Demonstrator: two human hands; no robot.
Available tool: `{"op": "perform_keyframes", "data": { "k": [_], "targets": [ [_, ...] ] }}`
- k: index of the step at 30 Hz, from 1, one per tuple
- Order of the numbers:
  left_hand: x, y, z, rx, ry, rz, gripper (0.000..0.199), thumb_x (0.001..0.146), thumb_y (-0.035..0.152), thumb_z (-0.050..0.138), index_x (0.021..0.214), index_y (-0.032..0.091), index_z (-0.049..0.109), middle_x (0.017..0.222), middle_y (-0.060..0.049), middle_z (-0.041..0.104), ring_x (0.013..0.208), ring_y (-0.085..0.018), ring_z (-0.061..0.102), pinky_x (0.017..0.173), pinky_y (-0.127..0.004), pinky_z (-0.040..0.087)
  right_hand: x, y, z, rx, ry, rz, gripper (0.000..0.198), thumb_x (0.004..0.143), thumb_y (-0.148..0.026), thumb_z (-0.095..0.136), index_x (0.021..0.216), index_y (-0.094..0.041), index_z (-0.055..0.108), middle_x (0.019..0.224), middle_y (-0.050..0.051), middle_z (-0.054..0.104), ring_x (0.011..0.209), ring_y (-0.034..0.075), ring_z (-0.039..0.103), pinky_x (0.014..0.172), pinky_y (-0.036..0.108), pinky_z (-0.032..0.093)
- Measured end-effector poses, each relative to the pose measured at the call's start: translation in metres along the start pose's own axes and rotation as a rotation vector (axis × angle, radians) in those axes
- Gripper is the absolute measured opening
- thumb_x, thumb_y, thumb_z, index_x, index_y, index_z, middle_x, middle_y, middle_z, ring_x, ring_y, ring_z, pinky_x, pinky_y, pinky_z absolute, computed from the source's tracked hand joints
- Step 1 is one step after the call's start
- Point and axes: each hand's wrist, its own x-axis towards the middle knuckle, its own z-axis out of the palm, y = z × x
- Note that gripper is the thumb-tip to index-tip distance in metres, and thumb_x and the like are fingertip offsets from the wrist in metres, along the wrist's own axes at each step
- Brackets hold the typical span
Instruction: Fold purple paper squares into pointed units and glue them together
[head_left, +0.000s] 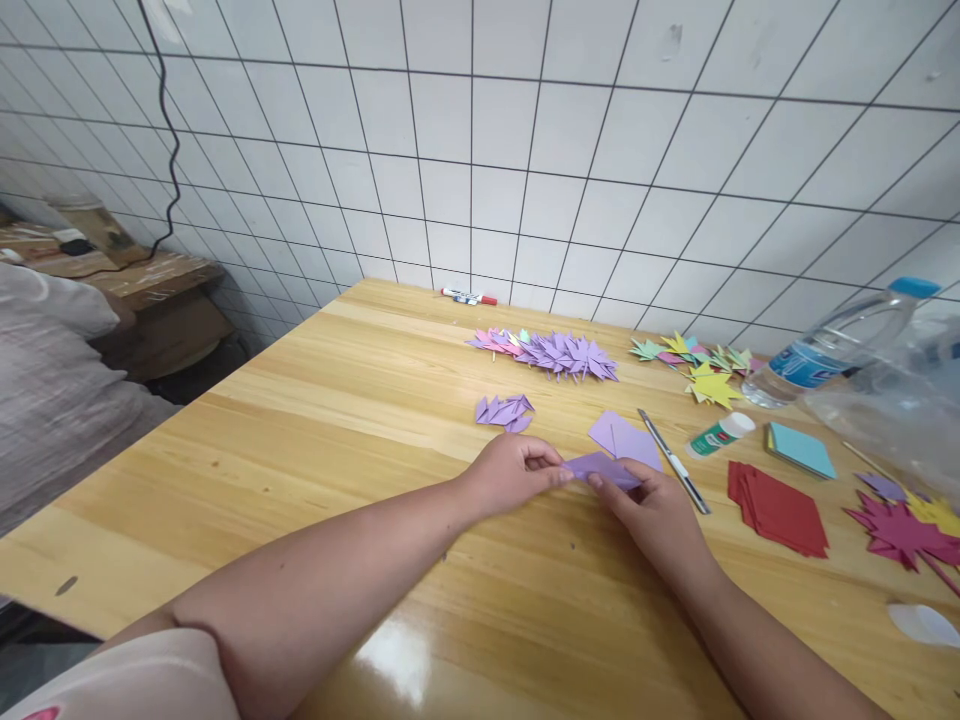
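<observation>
First, at far left, off the edge of the bench [262, 440], pale wrinkled cloth [60, 340] in front of a wooden ledge [176, 285], with a dark cable [174, 170] hanging against the white tiled wall [510, 130]. Low on that side, a pale sleeve [150, 680], with the bare left forearm [322, 590] stretched inward over the wood. Further right, near the wall, marker pens [469, 296], one red-capped. Nearer, a little group of folded purple pieces [504, 410], just beyond the left hand [517, 475]; thumb and fingertips of that one pinched together on the left corner of the held purple paper [600, 468]. Behind, a long overlapping row of spiky paper shapes [566, 355], pink at the left end, mostly purple after. Held purple paper between both hands, in front of loose purple sheets [626, 440] lying flat. On its right end, the right hand [656, 505], closed, thumb on top, fingers partly hidden. Just beside, a slim cutter knife [673, 462] lying slantwise. Next, a multicoloured heap of paper stars [709, 382], then a glue stick [720, 435] on its side, red paper squares [780, 510] fanned slightly, and a light-blue stack [801, 450]. Behind these, a tilted blue-capped bottle [832, 345] near clear plastic [900, 390]. Rightmost, a magenta spiky shape [907, 525] and, nearer, a whitish piece [924, 625].
</observation>
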Motion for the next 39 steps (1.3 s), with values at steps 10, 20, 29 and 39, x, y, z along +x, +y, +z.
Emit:
{"op": "perform_keyframes", "data": {
  "k": [10, 20, 29, 39],
  "targets": [
    [-0.001, 0.007, -0.006, 0.041, -0.087, -0.024, 0.034, 0.075, 0.044, 0.058, 0.076, 0.013, 0.072, 0.075, -0.007, 0.071, 0.060, -0.013, 0.061, 0.058, -0.021, 0.047, 0.004, 0.009, -0.003, 0.051, -0.066, 0.029, 0.031, 0.072, -0.046, 0.058, 0.070, -0.016, 0.062, 0.052, -0.003, 0.042, 0.049, 0.010, 0.035, 0.047, 0.023, 0.027],
    [0.001, 0.006, -0.002, -0.051, -0.041, -0.033, 0.036, 0.067, 0.042, 0.067, 0.089, 0.013, 0.070, 0.082, -0.008, 0.072, 0.072, -0.016, 0.064, 0.062, -0.022, 0.047, 0.001, 0.002, -0.004, 0.070, 0.013, 0.008, 0.029, 0.072, -0.044, 0.059, 0.074, -0.016, 0.067, 0.055, -0.001, 0.055, 0.050, 0.013, 0.046, 0.045, 0.023, 0.034],
    [0.000, -0.001, -0.003, 0.187, -0.005, -0.003, 0.027, 0.074, 0.039, 0.058, 0.077, 0.014, 0.069, 0.071, -0.004, 0.068, 0.062, -0.013, 0.058, 0.055, -0.020, 0.041, 0.003, 0.009, -0.002, 0.097, -0.002, -0.133, 0.035, 0.073, -0.034, 0.062, 0.105, -0.020, 0.058, 0.099, 0.006, 0.065, 0.088, 0.019, 0.061, 0.071, 0.027, 0.049],
    [-0.001, 0.000, -0.003, 0.228, -0.066, 0.015, 0.028, 0.073, 0.040, 0.058, 0.080, 0.014, 0.066, 0.069, -0.002, 0.065, 0.059, -0.010, 0.053, 0.054, -0.019, 0.039, 0.000, 0.012, 0.003, 0.253, -0.166, -0.181, 0.019, 0.080, -0.030, 0.053, 0.091, -0.022, 0.067, 0.100, 0.007, 0.069, 0.093, 0.020, 0.063, 0.076, 0.031, 0.051]
  ]
}}
